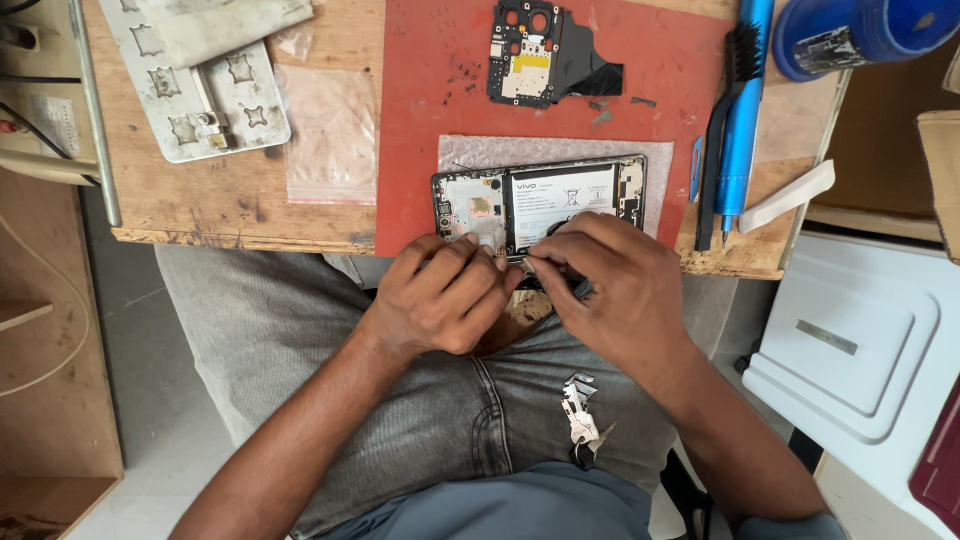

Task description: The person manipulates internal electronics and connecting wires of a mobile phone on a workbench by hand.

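An opened phone (545, 196), back cover off and battery showing, lies on a bubble-wrap sheet (660, 155) at the near edge of a red mat (420, 120). My left hand (440, 295) and my right hand (610, 285) meet at the phone's near edge, fingertips pinched together on a small part that I cannot make out. A removed circuit board (525, 55) with a black flex piece lies farther back on the mat.
A blue screwdriver (745, 110), a black brush (722, 140) and a white pry tool (790, 200) lie to the right. A metal holder plate (200, 90) and a clear plastic bag (330, 135) sit at the left. A blue container (860, 35) stands at the top right. Keys (580, 415) hang at my waist.
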